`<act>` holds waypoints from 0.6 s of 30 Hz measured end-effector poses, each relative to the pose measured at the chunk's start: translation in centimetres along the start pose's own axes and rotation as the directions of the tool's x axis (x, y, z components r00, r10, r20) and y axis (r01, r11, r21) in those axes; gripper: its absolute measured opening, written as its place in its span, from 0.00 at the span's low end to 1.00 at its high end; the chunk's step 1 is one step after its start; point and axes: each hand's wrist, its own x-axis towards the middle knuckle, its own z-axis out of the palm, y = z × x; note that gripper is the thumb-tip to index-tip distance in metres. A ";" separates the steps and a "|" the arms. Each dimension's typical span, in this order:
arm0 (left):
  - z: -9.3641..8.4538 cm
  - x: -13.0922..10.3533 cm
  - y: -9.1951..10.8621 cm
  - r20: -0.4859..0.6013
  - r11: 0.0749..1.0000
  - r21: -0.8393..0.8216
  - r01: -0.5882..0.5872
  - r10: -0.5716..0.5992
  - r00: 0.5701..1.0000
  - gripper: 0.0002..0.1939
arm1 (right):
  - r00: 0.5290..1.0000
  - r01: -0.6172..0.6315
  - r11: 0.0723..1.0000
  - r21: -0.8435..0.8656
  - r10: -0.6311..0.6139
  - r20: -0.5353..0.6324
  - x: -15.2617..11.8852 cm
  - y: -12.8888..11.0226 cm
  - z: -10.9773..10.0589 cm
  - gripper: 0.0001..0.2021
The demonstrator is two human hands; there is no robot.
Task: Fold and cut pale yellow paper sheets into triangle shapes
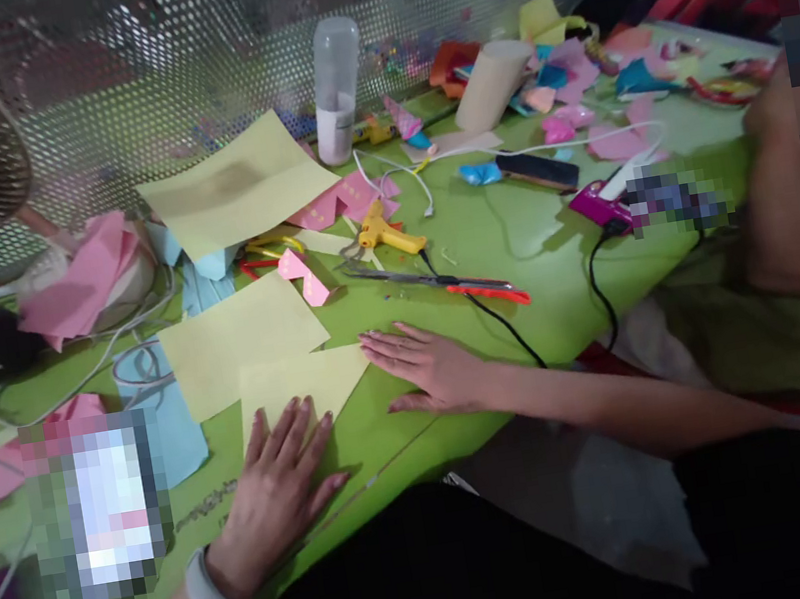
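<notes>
Your green table has its front edge near the yellow paper sheet. Your left hand spreads flat over its lower edge; your right hand, also flat, meets its right corner. Bare room lies right of the yellow glue gun.

A perforated grey screen stands along the far edge of a green worktop, whose surface catches a soft sheen in dim light.
</notes>
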 end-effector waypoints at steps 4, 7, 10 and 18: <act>0.2 -0.2 0.0 -0.030 1.000 0.019 0.005 -0.005 1.000 0.32 | 0.985 -0.098 0.995 0.033 0.102 -0.138 2.3 1.9 -1.4 0.29; 0.0 -0.3 0.0 -0.034 0.998 0.056 -0.005 0.007 0.999 0.32 | 0.929 -0.230 0.972 0.050 0.234 -0.287 5.8 4.1 -2.7 0.20; -0.2 -0.3 0.1 -0.042 0.995 0.101 -0.016 0.021 0.999 0.32 | 0.911 -0.343 0.939 0.035 0.341 -0.232 9.4 5.5 -3.3 0.20; -0.2 -0.6 0.1 -0.036 0.988 0.157 -0.009 0.015 0.999 0.32 | 0.902 -0.263 0.959 0.102 0.282 -0.328 12.8 4.4 -3.8 0.11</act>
